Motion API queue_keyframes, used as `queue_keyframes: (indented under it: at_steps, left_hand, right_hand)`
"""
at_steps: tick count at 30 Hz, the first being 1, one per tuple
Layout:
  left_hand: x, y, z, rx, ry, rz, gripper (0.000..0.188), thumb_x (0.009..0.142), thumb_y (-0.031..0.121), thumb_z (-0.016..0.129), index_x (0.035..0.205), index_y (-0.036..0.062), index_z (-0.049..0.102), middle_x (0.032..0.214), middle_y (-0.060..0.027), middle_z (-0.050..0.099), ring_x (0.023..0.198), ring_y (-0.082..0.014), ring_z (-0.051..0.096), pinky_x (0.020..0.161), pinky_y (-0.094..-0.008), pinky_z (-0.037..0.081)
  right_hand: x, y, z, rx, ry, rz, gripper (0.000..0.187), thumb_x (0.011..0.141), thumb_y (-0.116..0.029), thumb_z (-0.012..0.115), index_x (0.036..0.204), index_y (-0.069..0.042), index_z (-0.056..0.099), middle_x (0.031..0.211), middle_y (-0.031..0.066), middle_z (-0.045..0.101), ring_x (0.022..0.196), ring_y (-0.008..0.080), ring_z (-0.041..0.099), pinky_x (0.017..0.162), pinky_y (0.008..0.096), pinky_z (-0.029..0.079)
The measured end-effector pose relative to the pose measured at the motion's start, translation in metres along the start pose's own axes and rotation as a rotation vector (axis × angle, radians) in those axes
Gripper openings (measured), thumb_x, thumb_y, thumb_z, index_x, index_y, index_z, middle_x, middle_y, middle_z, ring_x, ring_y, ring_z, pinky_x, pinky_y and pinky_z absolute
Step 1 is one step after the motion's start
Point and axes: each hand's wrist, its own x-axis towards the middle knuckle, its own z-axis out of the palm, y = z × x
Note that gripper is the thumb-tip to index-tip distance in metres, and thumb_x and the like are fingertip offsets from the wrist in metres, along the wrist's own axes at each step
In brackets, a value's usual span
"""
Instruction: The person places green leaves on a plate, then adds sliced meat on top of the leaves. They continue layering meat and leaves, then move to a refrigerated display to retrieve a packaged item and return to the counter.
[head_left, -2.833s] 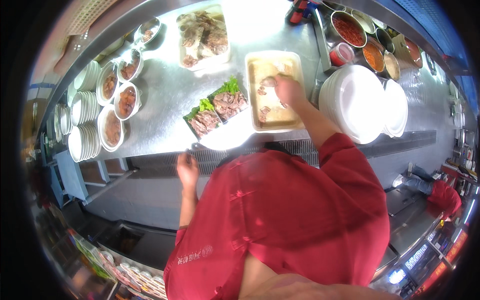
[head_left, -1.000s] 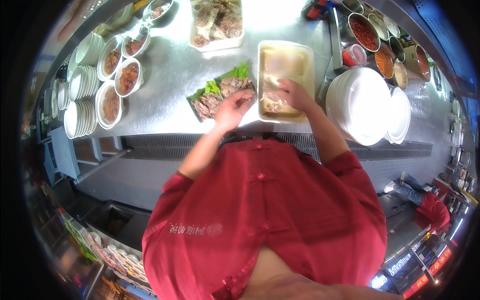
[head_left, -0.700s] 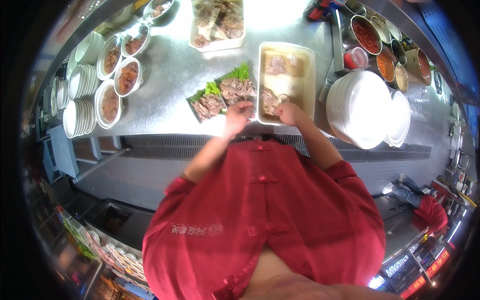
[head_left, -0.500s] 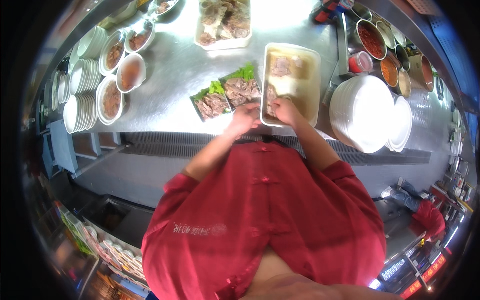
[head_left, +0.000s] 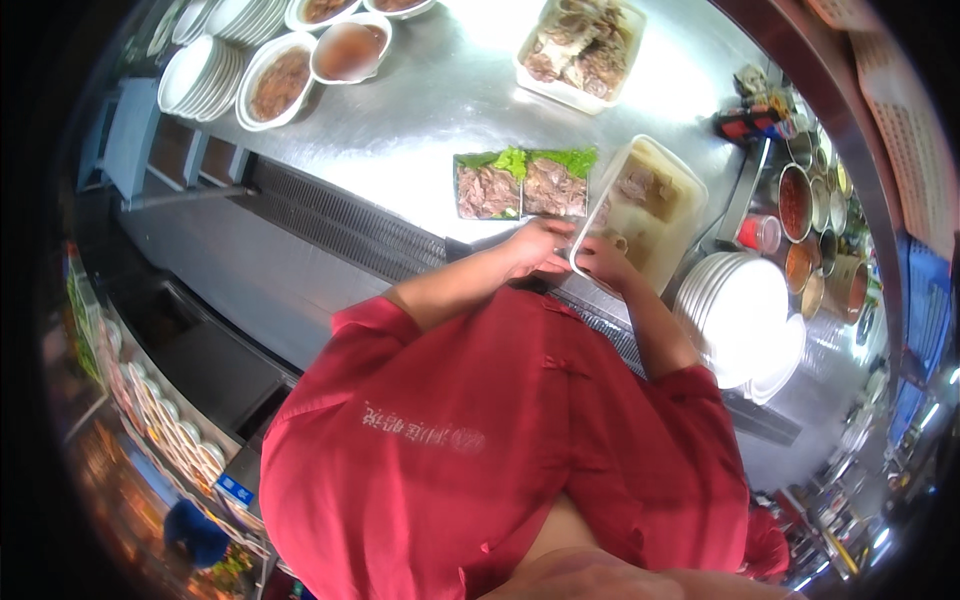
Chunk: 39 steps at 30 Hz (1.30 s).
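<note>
One steel counter (head_left: 400, 130), grey floor (head_left: 290, 290) below — left hand (head_left: 537, 248), right hand (head_left: 604, 262) at a tub (head_left: 668, 242), grips unclear.

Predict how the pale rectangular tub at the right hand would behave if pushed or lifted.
The tub would probably slide rather than roll, being flat-sided and rectangular. What looks like brownish liquid inside would likely slosh. The meat pieces lying in it may shift too.

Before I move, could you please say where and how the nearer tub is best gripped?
Probably grip the nearer tub by its short-end rims, from the far and near sides: it is oblong, meat and lettuce sit close by its left long side, and stacked white plates crowd its near right corner.
</note>
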Motion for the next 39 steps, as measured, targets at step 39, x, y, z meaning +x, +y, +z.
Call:
queue_keyframes:
  at_steps: [39]
  left_hand:
    - [-0.086, 0.015, -0.145, 0.735, 0.844, 0.886, 0.020, 0.083, 0.000, 0.068, 0.102, -0.0009, 0.069, 0.094, -0.0175, 0.068, 0.084, -0.0359, 0.069, 0.077, -0.0385, 0.055]
  right_hand:
    - [0.011, -0.117, -0.020, 0.449, 0.495, -0.188, 0.026, 0.103, -0.009, 0.051, 0.123, 0.004, 0.062, 0.112, 0.0115, 0.071, 0.100, 0.0232, 0.071, 0.084, 0.0335, 0.057]
